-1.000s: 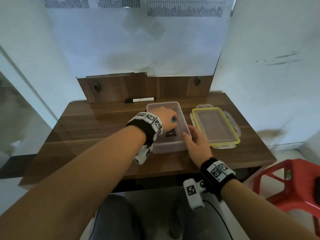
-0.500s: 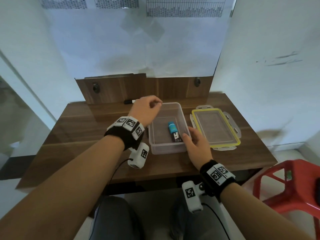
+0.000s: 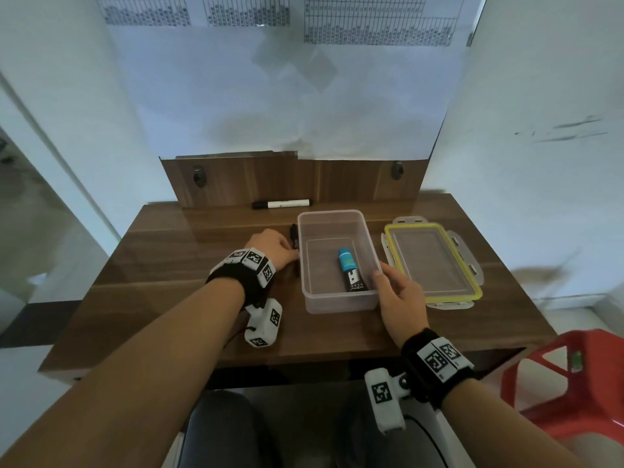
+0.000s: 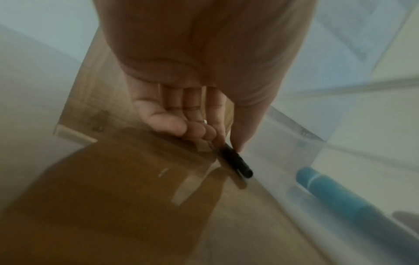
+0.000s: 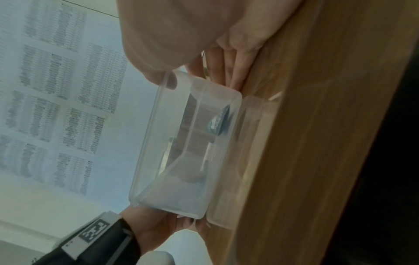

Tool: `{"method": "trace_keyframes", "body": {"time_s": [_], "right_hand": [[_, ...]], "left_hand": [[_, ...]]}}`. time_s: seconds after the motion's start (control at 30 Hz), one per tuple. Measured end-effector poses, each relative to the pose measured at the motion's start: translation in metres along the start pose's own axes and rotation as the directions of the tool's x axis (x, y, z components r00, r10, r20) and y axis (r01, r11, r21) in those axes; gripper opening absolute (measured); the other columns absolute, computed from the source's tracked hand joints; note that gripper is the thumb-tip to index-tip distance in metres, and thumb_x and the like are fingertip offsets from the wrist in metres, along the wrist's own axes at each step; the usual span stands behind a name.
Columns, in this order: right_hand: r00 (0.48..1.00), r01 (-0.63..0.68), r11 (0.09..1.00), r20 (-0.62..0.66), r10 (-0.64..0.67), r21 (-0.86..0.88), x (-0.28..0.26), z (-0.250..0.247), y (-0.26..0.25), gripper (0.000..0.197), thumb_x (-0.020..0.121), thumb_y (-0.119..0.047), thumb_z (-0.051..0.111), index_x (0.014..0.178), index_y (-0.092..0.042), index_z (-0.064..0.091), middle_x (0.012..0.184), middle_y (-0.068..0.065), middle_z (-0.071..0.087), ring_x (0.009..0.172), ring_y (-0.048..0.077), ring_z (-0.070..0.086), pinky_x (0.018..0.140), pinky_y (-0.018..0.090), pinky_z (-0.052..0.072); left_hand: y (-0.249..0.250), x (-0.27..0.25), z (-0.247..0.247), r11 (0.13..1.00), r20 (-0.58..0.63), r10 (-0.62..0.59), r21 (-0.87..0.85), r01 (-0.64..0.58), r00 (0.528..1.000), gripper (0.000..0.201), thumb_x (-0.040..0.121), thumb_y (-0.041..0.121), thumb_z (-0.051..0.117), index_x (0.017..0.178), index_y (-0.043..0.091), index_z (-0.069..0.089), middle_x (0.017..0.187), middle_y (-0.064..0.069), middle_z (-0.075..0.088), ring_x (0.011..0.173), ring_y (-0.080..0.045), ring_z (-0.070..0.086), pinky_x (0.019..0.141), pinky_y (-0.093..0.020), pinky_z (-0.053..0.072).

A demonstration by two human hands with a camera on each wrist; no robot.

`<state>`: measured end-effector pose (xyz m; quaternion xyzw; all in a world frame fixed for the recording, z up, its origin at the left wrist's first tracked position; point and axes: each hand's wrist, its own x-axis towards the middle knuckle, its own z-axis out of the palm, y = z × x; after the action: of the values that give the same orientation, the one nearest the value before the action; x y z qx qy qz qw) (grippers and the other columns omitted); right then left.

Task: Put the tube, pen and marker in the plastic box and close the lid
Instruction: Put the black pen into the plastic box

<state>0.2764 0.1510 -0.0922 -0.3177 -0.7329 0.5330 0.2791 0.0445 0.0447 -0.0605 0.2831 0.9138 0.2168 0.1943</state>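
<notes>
The clear plastic box [image 3: 337, 298] stands open mid-table, with the blue and black tube [image 3: 349, 270] lying on its floor. A black pen [image 3: 294, 237] lies along the box's left side. My left hand [image 3: 293, 253] is on the pen's near end. In the left wrist view, thumb and index finger pinch the pen [image 4: 237, 162]; the tube [image 4: 328, 188] shows through the box wall. My right hand [image 3: 388, 282] grips the box's near right corner, thumb over the rim [image 5: 169, 80]. The black and white marker [image 3: 280, 204] lies at the table's back edge.
The lid [image 3: 434, 261], clear with a yellow seal, lies flat just right of the box. A wooden back panel [image 3: 354, 180] rises behind the table [image 3: 162, 298]. A red plastic stool [image 3: 574, 376] stands by the table's front right corner.
My left hand let go of the tube in the box, lifted out to the left, and has come down on the pen. My right hand has stayed on the box.
</notes>
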Motion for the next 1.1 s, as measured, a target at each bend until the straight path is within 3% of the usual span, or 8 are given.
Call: {"method": "trace_keyframes", "body": {"time_s": [0.13,0.27,0.4,0.5,0.57,0.7,0.87,1.1], "right_hand": [[1.0,-0.007,1.0,0.005,0.007,-0.011,0.0,0.0,0.001,0.034,0.098,-0.024,0.049,0.13,-0.023,0.058,0.099,-0.022,0.059,0.091,-0.015,0.054,0.066,0.002,0.042],[1.0,-0.006,1.0,0.008,0.006,-0.011,0.001,0.0,0.001,0.034,0.098,-0.024,0.048,0.131,-0.022,0.057,0.105,-0.017,0.062,0.093,-0.013,0.054,0.071,0.007,0.041],[1.0,-0.007,1.0,0.011,0.007,-0.005,-0.001,0.0,-0.002,0.033,0.098,-0.025,0.048,0.13,-0.023,0.057,0.099,-0.025,0.059,0.092,-0.011,0.054,0.07,0.009,0.041],[1.0,-0.006,1.0,0.024,0.006,-0.007,-0.002,0.0,-0.005,0.033,0.098,-0.026,0.048,0.13,-0.025,0.056,0.097,-0.028,0.056,0.091,-0.012,0.054,0.068,0.009,0.041],[0.999,-0.006,1.0,0.037,0.006,-0.004,-0.003,-0.001,-0.005,0.033,0.098,-0.026,0.048,0.131,-0.024,0.056,0.098,-0.027,0.056,0.092,-0.009,0.054,0.069,0.011,0.041],[0.999,0.0,1.0,0.037,0.001,-0.013,-0.005,-0.001,-0.007,0.033,0.098,-0.027,0.047,0.13,-0.027,0.056,0.097,-0.028,0.055,0.091,-0.009,0.054,0.068,0.011,0.04],[1.0,-0.001,1.0,0.022,0.002,-0.018,-0.004,0.0,-0.005,0.032,0.097,-0.028,0.049,0.128,-0.029,0.057,0.098,-0.027,0.057,0.094,-0.008,0.054,0.073,0.014,0.043],[1.0,0.003,1.0,0.03,-0.003,-0.018,-0.003,-0.001,-0.004,0.028,0.097,-0.027,0.05,0.124,-0.034,0.055,0.1,-0.027,0.058,0.093,-0.012,0.056,0.077,0.013,0.045]], "left_hand": [[0.007,0.0,-0.003,0.994,0.102,-0.068,0.096,0.058,0.993,0.045,0.07,0.054,0.074,0.064,0.011,0.061,0.062,-0.003,0.058,0.055,-0.018,0.053,0.057,-0.031,0.048],[0.005,-0.006,-0.01,0.976,0.054,-0.13,-0.17,0.138,0.99,0.042,0.069,0.049,0.076,0.061,0.012,0.058,0.061,-0.009,0.063,0.059,-0.025,0.062,0.062,-0.034,0.058],[0.015,-0.022,-0.031,0.948,-0.105,0.026,-0.313,-0.058,0.994,0.046,0.082,0.037,0.067,0.048,0.018,0.044,0.048,-0.001,0.035,0.047,-0.018,0.037,0.057,-0.028,0.037],[0.036,-0.037,-0.038,0.933,-0.074,0.135,-0.327,-0.152,0.988,0.038,0.083,0.038,0.067,0.062,0.006,0.066,0.048,0.001,0.038,0.045,-0.013,0.036,0.054,-0.026,0.035],[0.05,-0.044,-0.033,0.956,0.0,0.158,-0.252,-0.153,0.987,0.035,0.084,0.037,0.065,0.071,0.004,0.07,0.047,0.004,0.036,0.043,-0.01,0.034,0.049,-0.022,0.031],[0.068,-0.047,-0.02,0.99,0.095,0.128,0.041,-0.132,0.987,0.038,0.082,0.04,0.067,0.056,0.016,0.051,0.051,0.004,0.045,0.045,-0.009,0.042,0.046,-0.023,0.032],[0.081,-0.052,-0.016,0.908,0.102,0.134,0.386,-0.163,0.986,0.035,0.078,0.048,0.066,0.085,0.016,0.057,0.076,0.0,0.062,0.065,-0.015,0.06,0.053,-0.029,0.045],[0.087,-0.052,-0.004,0.798,0.089,0.196,0.565,-0.212,0.977,0.027,0.087,0.042,0.058,0.076,0.018,0.053,0.069,0.002,0.056,0.066,-0.018,0.059,0.057,-0.031,0.045]]}}
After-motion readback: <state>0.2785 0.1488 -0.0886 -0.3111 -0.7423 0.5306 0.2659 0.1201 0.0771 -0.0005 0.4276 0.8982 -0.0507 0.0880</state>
